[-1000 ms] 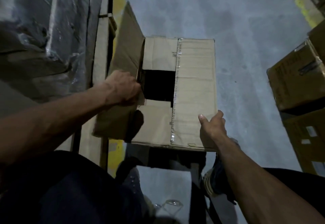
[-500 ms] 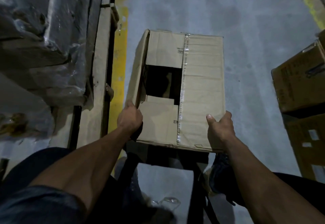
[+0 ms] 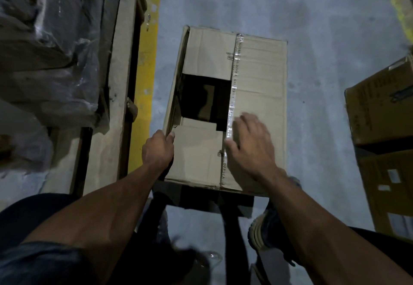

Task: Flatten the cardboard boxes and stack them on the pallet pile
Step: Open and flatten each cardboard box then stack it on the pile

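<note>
Left grip (image 3: 158, 149) pinches box (image 3: 259, 79) edge; right (image 3: 248, 145), blurred, seemingly spread; box points away.

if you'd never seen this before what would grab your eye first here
The cardboard box in the middle, standing on the grey floor, with a dark square gap between its flaps and a tape strip down its top. The right hand lies flat on the top by the tape, and the left hand grips the near left corner. A yellow floor line runs just left of the box.
</note>
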Available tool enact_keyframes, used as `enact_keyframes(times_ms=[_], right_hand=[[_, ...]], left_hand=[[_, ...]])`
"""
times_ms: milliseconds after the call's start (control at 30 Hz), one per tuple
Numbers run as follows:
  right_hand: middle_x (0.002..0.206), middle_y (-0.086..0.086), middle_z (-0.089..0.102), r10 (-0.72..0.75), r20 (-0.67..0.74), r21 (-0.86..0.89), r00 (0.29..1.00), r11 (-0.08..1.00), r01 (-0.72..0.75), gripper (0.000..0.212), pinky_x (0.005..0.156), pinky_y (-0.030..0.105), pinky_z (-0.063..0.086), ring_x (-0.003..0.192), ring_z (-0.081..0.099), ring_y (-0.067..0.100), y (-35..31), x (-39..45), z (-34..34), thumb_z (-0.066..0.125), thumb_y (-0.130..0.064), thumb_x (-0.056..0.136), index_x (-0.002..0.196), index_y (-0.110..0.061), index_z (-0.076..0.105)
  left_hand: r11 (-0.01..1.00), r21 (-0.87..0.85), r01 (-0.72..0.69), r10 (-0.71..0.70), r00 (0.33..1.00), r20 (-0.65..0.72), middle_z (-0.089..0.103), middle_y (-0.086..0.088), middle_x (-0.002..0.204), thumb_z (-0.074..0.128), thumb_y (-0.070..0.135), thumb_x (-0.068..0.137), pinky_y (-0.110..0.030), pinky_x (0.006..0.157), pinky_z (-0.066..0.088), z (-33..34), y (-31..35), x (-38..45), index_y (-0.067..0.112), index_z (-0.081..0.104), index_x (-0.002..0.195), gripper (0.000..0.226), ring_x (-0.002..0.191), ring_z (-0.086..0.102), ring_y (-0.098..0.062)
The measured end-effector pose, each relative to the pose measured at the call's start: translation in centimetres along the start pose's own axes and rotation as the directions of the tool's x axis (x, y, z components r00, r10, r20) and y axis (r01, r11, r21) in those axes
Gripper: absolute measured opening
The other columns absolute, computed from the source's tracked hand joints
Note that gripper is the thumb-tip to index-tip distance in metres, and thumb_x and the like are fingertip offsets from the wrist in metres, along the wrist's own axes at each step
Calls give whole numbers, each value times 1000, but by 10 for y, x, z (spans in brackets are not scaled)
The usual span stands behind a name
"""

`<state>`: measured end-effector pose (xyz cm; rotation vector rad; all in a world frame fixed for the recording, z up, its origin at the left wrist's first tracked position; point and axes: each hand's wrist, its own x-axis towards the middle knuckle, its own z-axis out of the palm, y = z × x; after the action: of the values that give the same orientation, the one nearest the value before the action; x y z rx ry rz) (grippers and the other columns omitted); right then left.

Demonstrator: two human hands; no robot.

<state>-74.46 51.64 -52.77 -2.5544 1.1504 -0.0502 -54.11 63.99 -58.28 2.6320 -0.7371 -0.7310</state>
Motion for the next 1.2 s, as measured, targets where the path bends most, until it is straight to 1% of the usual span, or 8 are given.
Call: enact_keyframes(times_ms=[133, 267, 433, 633, 733, 867, 1067, 1200], right_hand=[[165, 7, 22, -236, 262, -153, 936, 947, 281, 59, 124, 38, 3, 154, 7, 23, 3, 31, 5, 33, -44, 104, 154, -12, 34], [150, 12, 46, -395, 363, -305, 844, 805, 508, 67, 122, 40, 13, 151, 23, 28, 15, 43, -7, 17, -52, 99, 131, -11, 60], [106, 13, 62, -558, 269, -374, 785, 690, 619, 55, 118, 46, 27, 121, 54, 33, 16, 45, -56, 28, -47, 102, 95, -13, 70], [75, 5, 55, -577, 128, -512, 807, 658, 552, 46, 105, 45, 41, 80, 54, 28, 36, 29, -127, 39, -39, 94, 69, -15, 69], [74, 5, 61, -443, 132, -620, 887, 661, 422, 37, 107, 48, 41, 79, 58, 29, 58, 11, -150, 45, -37, 87, 70, -15, 69], [113, 5, 66, 42, 267, -688, 963, 708, 160, 50, 119, 53, 15, 113, 59, 24, 89, -11, -139, 25, -51, 101, 103, -24, 66], [133, 14, 56, 440, 432, -343, 787, 888, -308, 61, 102, 50, 42, 114, 58, 31, 113, -16, -70, 22, -63, 100, 131, -19, 49], [130, 16, 57, 595, 387, -130, 704, 791, -598, 69, 92, 45, 48, 111, 59, 34, 100, -21, -34, 27, -71, 96, 132, -14, 42]], left_hand=[[1000, 11, 12, -12, 1000, 18, 59, -28, 105, 40, 34, 106, -39, 69, 32, 2, 0, 2, -5, 51, 105, 41, 99, 55, -46], [999, 2, 33, -33, 998, 52, 58, -26, 104, 39, 35, 106, -39, 68, 34, 0, 2, 3, -2, 48, 103, 37, 98, 55, -45], [995, -76, 70, -59, 988, 139, 56, -27, 106, 40, 36, 106, -42, 69, 38, -3, 3, 5, 4, 37, 99, 32, 96, 54, -45], [983, -140, 119, -90, 976, 199, 53, -27, 112, 41, 37, 106, -44, 75, 38, -13, 9, 0, 5, 36, 104, 33, 102, 53, -45], [979, -147, 142, -109, 971, 211, 52, -25, 112, 40, 38, 106, -45, 77, 39, -13, 10, -2, 6, 36, 107, 33, 104, 53, -44], [978, -161, 130, -95, 974, 206, 44, -17, 103, 39, 36, 106, -42, 77, 37, -13, 11, -3, 3, 37, 111, 33, 95, 46, -34], [981, -152, 123, -99, 982, 160, 46, -16, 98, 41, 35, 106, -40, 74, 36, -7, 8, 2, 5, 37, 104, 31, 90, 45, -32], [984, -146, 102, -82, 987, 138, 47, -17, 98, 42, 35, 106, -39, 72, 35, -4, 5, 5, 3, 39, 106, 32, 89, 46, -32]])
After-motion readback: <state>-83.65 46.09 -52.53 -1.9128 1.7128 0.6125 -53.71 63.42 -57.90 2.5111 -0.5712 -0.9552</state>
